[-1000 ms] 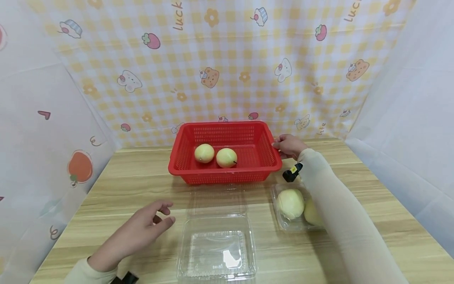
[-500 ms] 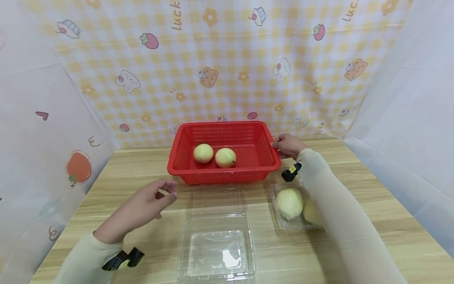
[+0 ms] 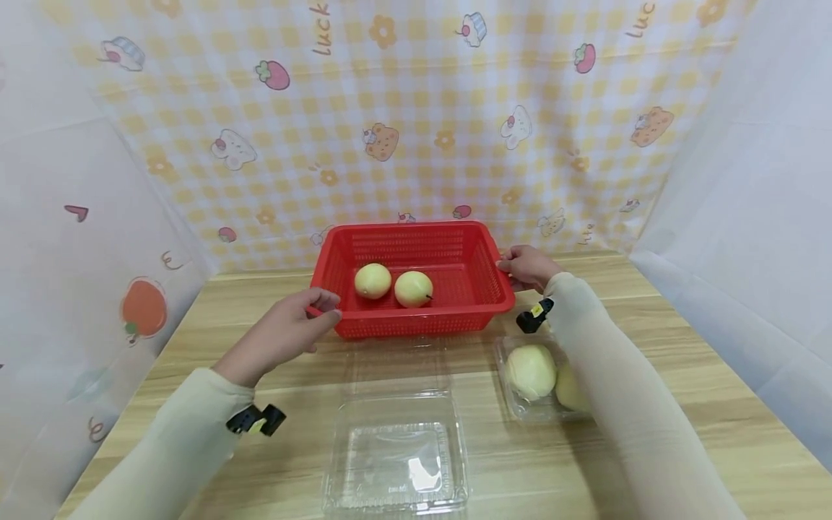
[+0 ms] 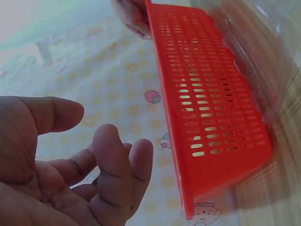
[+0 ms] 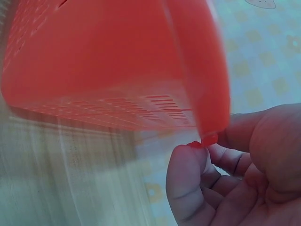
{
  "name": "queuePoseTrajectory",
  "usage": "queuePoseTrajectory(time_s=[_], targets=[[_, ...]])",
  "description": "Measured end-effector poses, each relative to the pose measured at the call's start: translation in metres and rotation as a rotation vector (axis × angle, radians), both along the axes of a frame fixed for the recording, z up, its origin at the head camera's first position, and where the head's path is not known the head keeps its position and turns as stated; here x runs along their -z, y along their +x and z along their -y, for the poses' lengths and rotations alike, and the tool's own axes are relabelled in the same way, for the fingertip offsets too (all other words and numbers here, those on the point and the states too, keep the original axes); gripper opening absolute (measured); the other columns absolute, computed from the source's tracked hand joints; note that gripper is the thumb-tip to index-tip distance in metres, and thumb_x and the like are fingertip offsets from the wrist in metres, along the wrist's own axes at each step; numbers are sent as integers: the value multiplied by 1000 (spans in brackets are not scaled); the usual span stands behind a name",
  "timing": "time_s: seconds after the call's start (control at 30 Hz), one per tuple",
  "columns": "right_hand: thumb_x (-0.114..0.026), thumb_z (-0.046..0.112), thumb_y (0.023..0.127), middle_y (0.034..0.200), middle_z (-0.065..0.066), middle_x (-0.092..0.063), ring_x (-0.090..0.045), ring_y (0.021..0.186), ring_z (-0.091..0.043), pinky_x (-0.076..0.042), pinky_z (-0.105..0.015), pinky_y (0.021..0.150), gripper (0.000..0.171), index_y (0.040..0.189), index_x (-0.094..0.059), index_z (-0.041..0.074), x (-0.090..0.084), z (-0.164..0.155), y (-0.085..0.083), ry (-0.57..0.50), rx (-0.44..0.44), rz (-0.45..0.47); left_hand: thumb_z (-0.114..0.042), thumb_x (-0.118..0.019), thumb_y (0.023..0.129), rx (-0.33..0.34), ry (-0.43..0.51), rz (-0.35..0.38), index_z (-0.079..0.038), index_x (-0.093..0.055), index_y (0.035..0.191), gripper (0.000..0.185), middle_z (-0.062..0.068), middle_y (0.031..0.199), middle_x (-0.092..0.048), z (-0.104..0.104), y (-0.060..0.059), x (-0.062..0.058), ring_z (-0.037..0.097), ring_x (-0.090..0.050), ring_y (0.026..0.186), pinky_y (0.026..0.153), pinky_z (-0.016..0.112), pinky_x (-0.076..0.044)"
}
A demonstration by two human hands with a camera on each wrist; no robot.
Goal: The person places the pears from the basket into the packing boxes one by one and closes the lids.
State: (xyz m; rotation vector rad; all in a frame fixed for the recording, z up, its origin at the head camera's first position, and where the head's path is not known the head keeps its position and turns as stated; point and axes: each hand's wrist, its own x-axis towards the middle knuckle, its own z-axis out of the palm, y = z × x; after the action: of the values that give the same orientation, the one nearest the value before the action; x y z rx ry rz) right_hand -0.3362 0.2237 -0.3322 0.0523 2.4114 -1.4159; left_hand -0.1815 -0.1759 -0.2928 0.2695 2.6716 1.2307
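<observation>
The step in hand looks like taking hold of the red perforated plastic basket (image 3: 412, 278) at both ends. The right hand (image 3: 528, 266) is already on it: in the right wrist view its thumb and curled fingers (image 5: 188, 183) pinch the rim at the basket's right end, at about 3 o'clock of the basket. The left hand (image 3: 286, 334) is at the opposite end, near 8 o'clock of the basket. From the head view its fingertips reach the front left corner, but the left wrist view shows the fingers (image 4: 117, 165) loosely curled with a gap between them and the red wall (image 4: 211, 108), so I judge them near rather than gripping.

The next move calls for the left fingers to come in under or over the left rim and match the right hand's hold, so the basket stays level. Two pale yellow round fruits (image 3: 393, 284) lie touching side by side in its left half and could roll if one end rises first.

The basket stands on the light wooden table (image 3: 682, 347) at 12 o'clock from the person. An empty clear plastic clamshell box (image 3: 396, 462) lies open at 6 o'clock of the basket, and a second clear tray with two more pale fruits (image 3: 531, 372) sits at about 4 o'clock, partly under the right sleeve.
</observation>
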Motion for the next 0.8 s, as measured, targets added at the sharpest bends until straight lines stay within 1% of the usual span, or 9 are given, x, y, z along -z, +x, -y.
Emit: queuePoseTrajectory(time_s=[0.1, 0.17, 0.23, 0.33, 0.43, 0.5, 0.57, 0.7, 0.8], targets=[[-48, 13, 105, 103, -18, -59, -68, 72, -18, -59, -33, 71, 18, 113, -49, -3, -1, -1, 1, 0, 4, 3, -29, -58, 98, -3, -47, 5, -6, -55, 131, 40, 14, 119, -59, -7, -12, -1, 25, -61, 85, 69, 35, -56], [-47, 14, 105, 103, -18, -59, -68, 72, -17, -58, -33, 72, 19, 114, -49, -3, -1, -1, 2, -2, -1, 3, -29, -59, 98, 2, -68, -1, -6, -56, 130, 40, 14, 117, -61, -11, -19, -3, 25, -61, 79, 67, 35, -55], [-47, 14, 105, 103, -18, -59, -68, 72, -18, -58, -33, 72, 20, 115, -49, -4, -1, -1, 2, -11, -4, 5, -29, -58, 98, 4, -88, -13, -6, -57, 128, 38, 13, 115, -61, -16, -24, -6, 24, -60, 78, 67, 34, -54], [-47, 14, 105, 103, -18, -59, -67, 73, -18, -58, -33, 72, 21, 116, -49, -4, 0, 0, 1, -15, -7, 2, -28, -59, 97, 17, -140, -66, -6, -59, 125, 36, 12, 109, -63, -22, -33, -10, 22, -58, 77, 68, 33, -51], [-47, 13, 105, 102, -17, -59, -67, 73, -18, -58, -34, 72, 19, 114, -49, -3, 0, 0, 1, -18, -3, 1, -27, -59, 96, 37, -212, -117, -4, -61, 119, 32, 9, 96, -65, -29, -42, -14, 21, -56, 74, 70, 33, -49], [-47, 13, 105, 101, -17, -59, -66, 73, -18, -58, -34, 72, 18, 113, -49, -2, 0, 1, 0, -12, 0, 0, -25, -59, 96, 58, -246, -142, -2, -62, 117, 31, 9, 91, -63, -32, -48, -17, 21, -54, 73, 70, 34, -48], [-47, 14, 105, 102, -17, -59, -67, 74, -19, -58, -35, 72, 18, 112, -50, -2, 1, 0, 0, -5, 2, -2, -24, -59, 96, 70, -264, -151, -1, -61, 118, 32, 10, 92, -62, -35, -53, -19, 23, -54, 78, 73, 36, -48], [-47, 15, 105, 104, -17, -58, -66, 74, -19, -59, -34, 72, 18, 112, -50, -2, 2, -1, 0, 9, 1, -10, -24, -59, 96, 101, -284, -181, -1, -60, 122, 35, 11, 107, -60, -39, -65, -22, 26, -54, 95, 84, 40, -47], [-47, 15, 105, 102, -17, -59, -66, 73, -18, -58, -33, 70, 17, 111, -50, -1, 2, -1, 0, 7, 6, -8, -25, -59, 95, 141, -296, -182, -3, -60, 124, 37, 11, 112, -61, -41, -75, -22, 27, -55, 100, 89, 42, -48]])
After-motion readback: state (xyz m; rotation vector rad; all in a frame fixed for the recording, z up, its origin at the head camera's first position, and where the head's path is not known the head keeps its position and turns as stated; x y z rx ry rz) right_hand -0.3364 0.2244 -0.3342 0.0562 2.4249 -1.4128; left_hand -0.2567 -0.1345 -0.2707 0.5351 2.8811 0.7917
